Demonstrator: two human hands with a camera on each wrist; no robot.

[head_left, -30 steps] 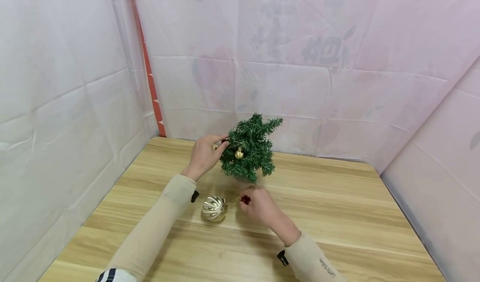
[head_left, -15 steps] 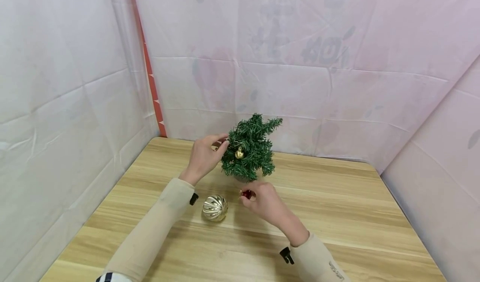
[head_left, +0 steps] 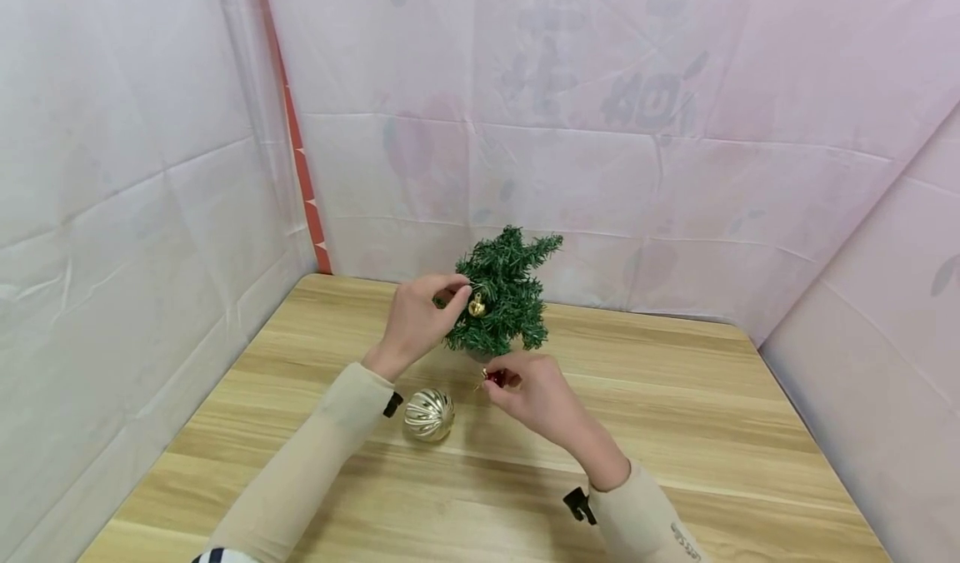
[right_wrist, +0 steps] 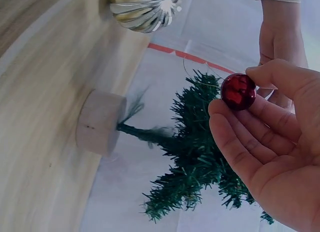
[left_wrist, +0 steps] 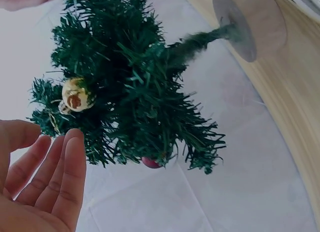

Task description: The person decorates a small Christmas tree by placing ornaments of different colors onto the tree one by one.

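A small green Christmas tree (head_left: 504,288) stands upright at the back of the table; a small gold bauble (left_wrist: 78,94) hangs on it. My left hand (head_left: 420,317) is at the tree's left side beside that bauble, fingers fairly straight, thumb and index tips close together with nothing visible between them. Below the tree, my right hand (head_left: 536,392) pinches a shiny red bauble (right_wrist: 238,91) between thumb and fingers, its thin gold loop sticking out. Another red bauble (left_wrist: 151,162) shows low among the branches in the left wrist view.
A larger ribbed gold-silver bauble (head_left: 430,416) lies on the wooden table (head_left: 675,430), between the forearms. The tree's round base (right_wrist: 101,122) rests on the table. White cloth walls (head_left: 600,171) enclose the table's back and sides.
My left hand has shifted slightly right, toward the gold bauble, and the dark red bauble seen at its fingertips is out of the head view. My right hand has raised its red bauble toward the tree.
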